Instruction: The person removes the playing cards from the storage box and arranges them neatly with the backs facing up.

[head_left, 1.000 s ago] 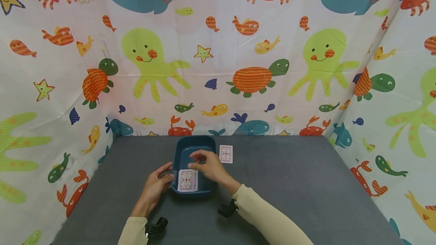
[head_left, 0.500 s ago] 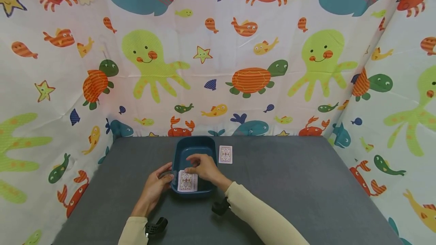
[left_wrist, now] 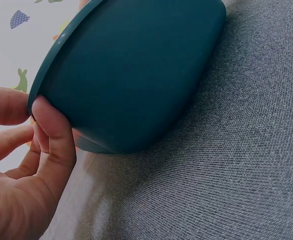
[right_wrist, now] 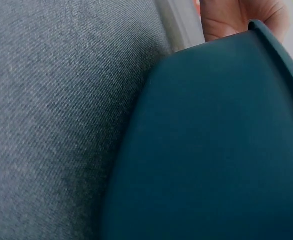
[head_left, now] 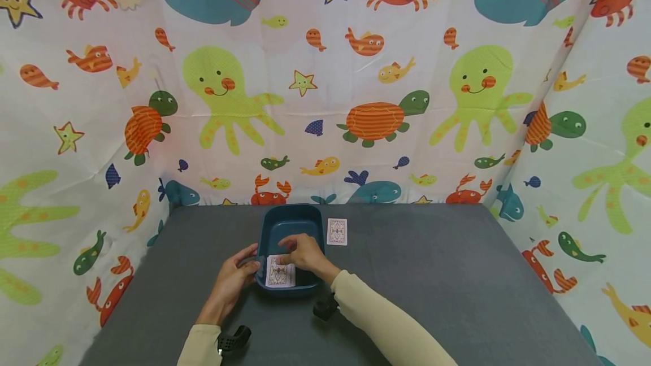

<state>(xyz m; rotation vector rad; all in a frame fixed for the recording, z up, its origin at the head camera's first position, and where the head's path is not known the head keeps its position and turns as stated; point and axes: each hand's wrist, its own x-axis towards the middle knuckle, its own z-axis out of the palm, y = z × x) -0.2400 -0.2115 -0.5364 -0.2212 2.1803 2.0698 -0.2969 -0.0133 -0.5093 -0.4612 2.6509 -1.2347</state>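
My left hand (head_left: 231, 284) holds the left side of a dark teal plastic tub (head_left: 315, 216). In the left wrist view its thumb (left_wrist: 51, 117) lies against the outer wall just under the rim, with the other fingers on the far side. A stack of playing cards (head_left: 278, 278), patterned backs up, lies in the near left part of the tub. Over the stack reaches my right hand (head_left: 305, 253), fingers bent, thumb tip at the stack's top edge and index finger apart from the thumb. The right wrist view shows mainly the tub's outer wall (right_wrist: 201, 140); the right fingers are hidden there.
One more patterned card (head_left: 337, 231) lies face down on the grey cloth-covered table (head_left: 417, 275), just right of the tub. A white curtain (head_left: 315, 33) printed with sea animals hangs behind the table and along both sides.
My right hand has moved left and a little toward me, bringing its thumb over the card stack. The left hand, the tub and the single card stay where they were.
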